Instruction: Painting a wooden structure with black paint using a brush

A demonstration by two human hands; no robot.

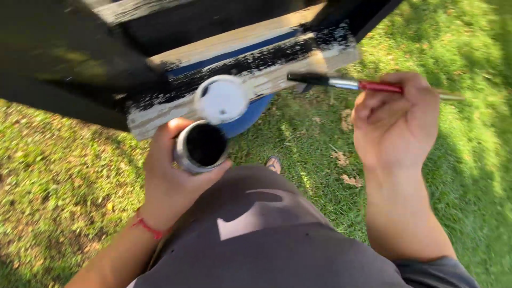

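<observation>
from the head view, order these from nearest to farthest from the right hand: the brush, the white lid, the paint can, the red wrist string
1. brush, gripped in the right hand itself
2. white lid, to its left, on the plank
3. paint can, lower left, in the left hand
4. red wrist string, farthest, on the left wrist

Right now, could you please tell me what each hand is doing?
Left hand: closed around a small open can of black paint.
Right hand: closed on a red-handled paintbrush, bristles black.
</observation>
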